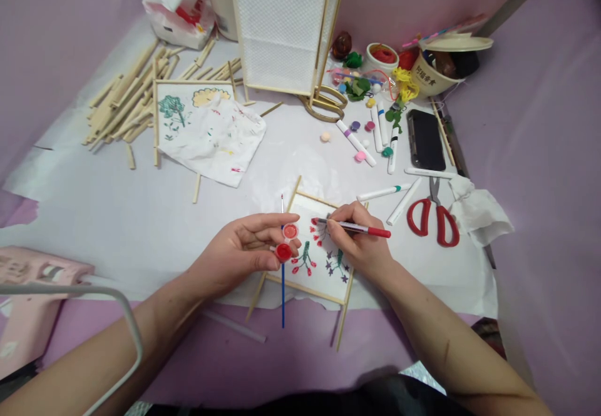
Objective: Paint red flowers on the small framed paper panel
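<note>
Flower picture in a stick frame, lower centre, with containers nearby.
At upper right, a lettered bowl holds brown and dark items; a white jar, something red. The right hand grips a red-ended paintbrush over the picture; the left pinches an open pot of red paint.

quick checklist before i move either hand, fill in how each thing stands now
1. Slim red-ended brush gripped in right hand: ok
2. Its tip touching the white wooden-framed panel: cannot tell
3. Small round pot of red paint open in left hand: ok
4. Thin blue-handled brush gripped by left hand: cannot tell
5. Painted red flowers dry: cannot tell
6. Red-handled metal scissors apart from right hand: ok
</note>
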`<state>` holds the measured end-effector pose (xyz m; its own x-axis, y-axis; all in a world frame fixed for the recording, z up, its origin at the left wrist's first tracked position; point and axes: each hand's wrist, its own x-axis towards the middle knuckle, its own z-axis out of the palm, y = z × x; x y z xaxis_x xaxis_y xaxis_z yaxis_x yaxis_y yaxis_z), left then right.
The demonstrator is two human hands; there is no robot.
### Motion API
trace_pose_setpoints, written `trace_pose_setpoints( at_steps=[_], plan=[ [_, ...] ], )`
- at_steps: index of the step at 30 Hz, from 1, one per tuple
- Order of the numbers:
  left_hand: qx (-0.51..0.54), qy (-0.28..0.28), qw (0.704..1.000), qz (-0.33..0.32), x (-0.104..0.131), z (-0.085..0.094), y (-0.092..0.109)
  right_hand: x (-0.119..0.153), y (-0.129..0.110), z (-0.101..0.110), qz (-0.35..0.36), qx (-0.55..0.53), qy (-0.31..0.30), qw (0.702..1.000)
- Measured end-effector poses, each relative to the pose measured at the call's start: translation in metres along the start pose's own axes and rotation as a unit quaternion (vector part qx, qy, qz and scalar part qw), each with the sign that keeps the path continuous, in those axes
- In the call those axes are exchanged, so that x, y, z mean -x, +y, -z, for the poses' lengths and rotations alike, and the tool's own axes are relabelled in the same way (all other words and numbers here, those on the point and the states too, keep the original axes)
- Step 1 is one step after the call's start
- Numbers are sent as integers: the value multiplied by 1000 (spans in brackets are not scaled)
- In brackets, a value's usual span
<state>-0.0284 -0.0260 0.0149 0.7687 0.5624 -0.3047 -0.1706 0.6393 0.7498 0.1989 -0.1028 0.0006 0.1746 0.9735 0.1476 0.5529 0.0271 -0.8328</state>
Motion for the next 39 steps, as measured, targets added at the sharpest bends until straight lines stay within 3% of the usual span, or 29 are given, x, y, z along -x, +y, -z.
trace_pose_setpoints(
  at_steps=[39],
  plan=[
    [-12,16,1000,4,-1,0,1,0,0,0,-3,1,-3,1000]
  ],
)
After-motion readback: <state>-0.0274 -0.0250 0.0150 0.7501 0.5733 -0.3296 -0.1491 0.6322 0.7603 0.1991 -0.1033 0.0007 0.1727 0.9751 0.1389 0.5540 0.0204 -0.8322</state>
